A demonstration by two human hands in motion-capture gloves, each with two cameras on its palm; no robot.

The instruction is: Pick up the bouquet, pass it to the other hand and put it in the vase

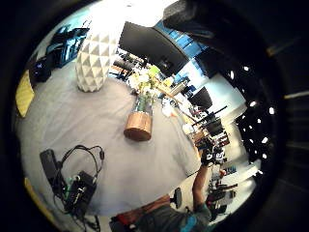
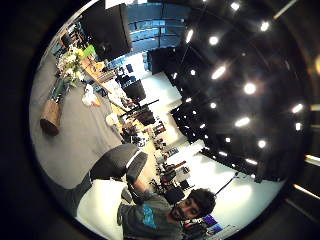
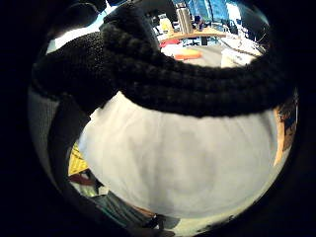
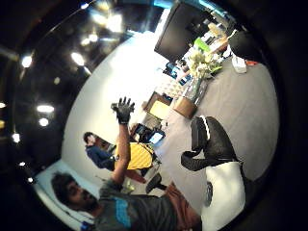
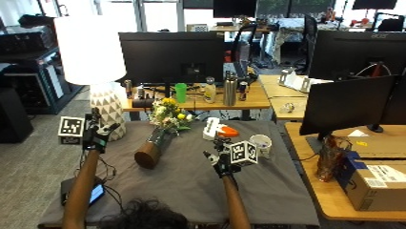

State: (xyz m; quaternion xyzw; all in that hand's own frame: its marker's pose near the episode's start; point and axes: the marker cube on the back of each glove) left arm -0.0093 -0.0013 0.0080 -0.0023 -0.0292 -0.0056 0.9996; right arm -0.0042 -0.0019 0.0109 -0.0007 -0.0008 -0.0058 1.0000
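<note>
On grey table: bouquet (image 5: 166,116) seen lying in tipped vase (image 5: 149,150) | left hand (image 5: 95,134) and right hand (image 5: 220,161) raised, fingers spread (nothing held) | no writing readable

One camera looks down from behind the person's head. Four palm cameras look out; three share the bouquet (image 5: 166,116).

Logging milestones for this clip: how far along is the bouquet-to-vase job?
Judging by the outside view, it looks done: the bouquet stands in the vase, which leans on the grey table. Nothing is in hand: the left hand is raised with fingers spread, and the right hand is lifted above the table, holding nothing. No step appears left.
</note>
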